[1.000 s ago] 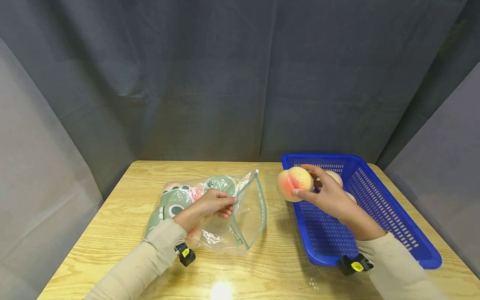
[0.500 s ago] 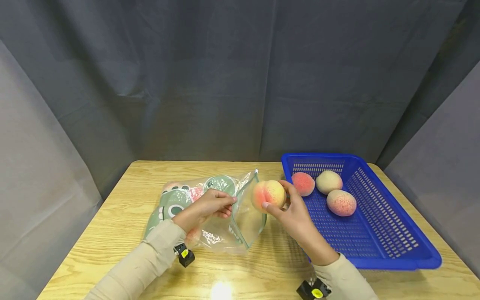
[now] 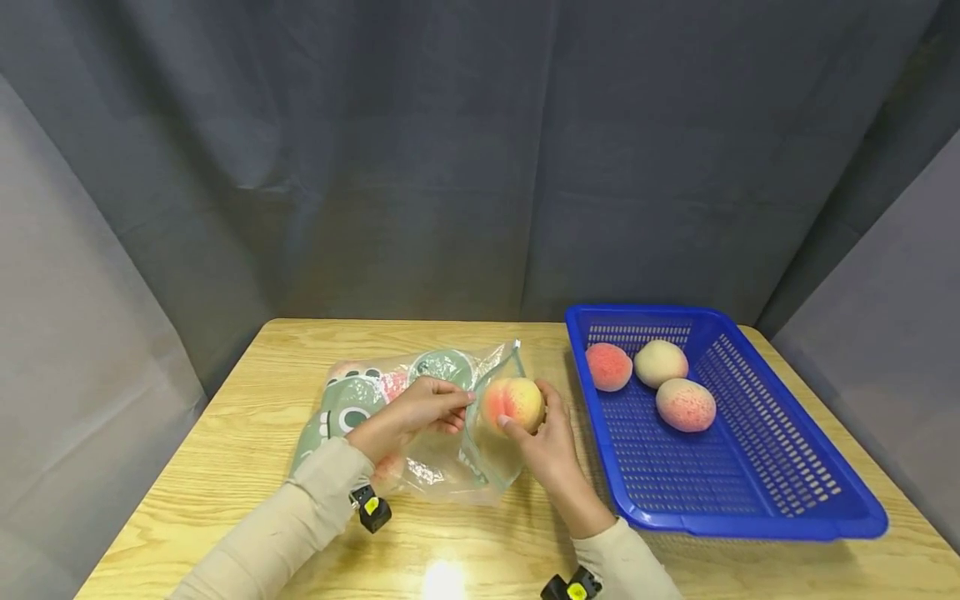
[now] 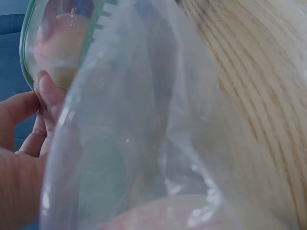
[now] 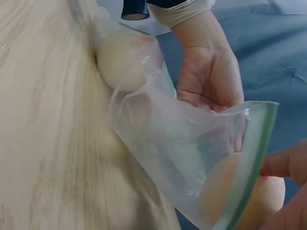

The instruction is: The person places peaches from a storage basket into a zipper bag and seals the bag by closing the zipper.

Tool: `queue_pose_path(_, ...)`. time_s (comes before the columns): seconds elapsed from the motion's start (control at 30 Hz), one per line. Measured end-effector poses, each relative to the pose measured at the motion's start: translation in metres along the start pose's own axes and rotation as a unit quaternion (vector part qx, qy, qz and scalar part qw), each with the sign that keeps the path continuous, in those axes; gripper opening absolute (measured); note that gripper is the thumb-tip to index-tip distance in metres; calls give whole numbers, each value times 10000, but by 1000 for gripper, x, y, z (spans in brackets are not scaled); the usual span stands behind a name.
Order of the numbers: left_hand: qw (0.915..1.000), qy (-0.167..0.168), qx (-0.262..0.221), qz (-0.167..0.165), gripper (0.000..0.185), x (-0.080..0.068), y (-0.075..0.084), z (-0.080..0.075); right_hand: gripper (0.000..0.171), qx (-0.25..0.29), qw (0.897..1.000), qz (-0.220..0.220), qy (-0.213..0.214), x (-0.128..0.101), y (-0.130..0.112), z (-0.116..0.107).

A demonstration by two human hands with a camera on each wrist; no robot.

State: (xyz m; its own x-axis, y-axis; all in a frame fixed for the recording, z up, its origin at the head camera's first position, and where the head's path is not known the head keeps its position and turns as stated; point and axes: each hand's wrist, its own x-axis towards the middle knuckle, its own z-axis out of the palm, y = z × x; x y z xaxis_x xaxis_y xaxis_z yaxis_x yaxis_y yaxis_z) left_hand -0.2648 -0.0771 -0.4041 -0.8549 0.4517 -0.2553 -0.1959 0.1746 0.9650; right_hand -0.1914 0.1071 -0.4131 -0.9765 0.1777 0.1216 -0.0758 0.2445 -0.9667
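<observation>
A clear zip bag [image 3: 420, 417] with a green rim lies on the wooden table [image 3: 240, 433]; peaches and green printed shapes show through it. My left hand [image 3: 420, 410] pinches the bag's upper rim and holds the mouth up. My right hand [image 3: 542, 433] grips a pink-yellow peach [image 3: 513, 403] right at the bag's mouth. In the right wrist view the peach [image 5: 249, 196] sits partly behind the green rim [image 5: 252, 158], and another peach [image 5: 125, 57] lies deeper in the bag. Through the plastic in the left wrist view I see the held peach [image 4: 60, 45] and my left fingers [image 4: 45, 103].
A blue plastic basket [image 3: 795, 492] stands on the right of the table with three peaches [image 3: 660, 363] in its far end. A dark grey curtain hangs behind and to both sides. The table's front edge lies close to my forearms.
My right hand has carried the peach left from above the basket's left rim to the bag's mouth. The left hand has kept its hold on the bag.
</observation>
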Motion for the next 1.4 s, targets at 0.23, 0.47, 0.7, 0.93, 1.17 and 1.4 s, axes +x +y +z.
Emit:
queue_pose_path(0.23, 9999, 116, 30, 55, 19, 2, 0, 2, 76, -325, 9994, 133, 8, 6, 8, 5)
queue_pose_path(0.47, 9998, 143, 71, 107, 18, 3, -1, 3, 75, -181, 9992, 352, -55, 16, 15, 9)
queue_pose_path(0.7, 9999, 74, 26, 84, 18, 3, -3, 2, 75, 325, 9955, 780, -428, 25, 21, 12)
queue_pose_path(0.93, 9998, -55, 158, 134, 19, 3, -3, 3, 71, 686, 9893, 1147, -584, 30, 28, 13)
queue_pose_path(1.17, 9998, 74, 161, 112, 19, 6, -5, 4, 65, 765, 9890, 1192, -417, 29, 26, 11)
queue_pose_path(1.4, 9999, 105, 62, 83, 17, 7, -6, 5, 62, 769, 9892, 1168, -440, 25, 25, 9)
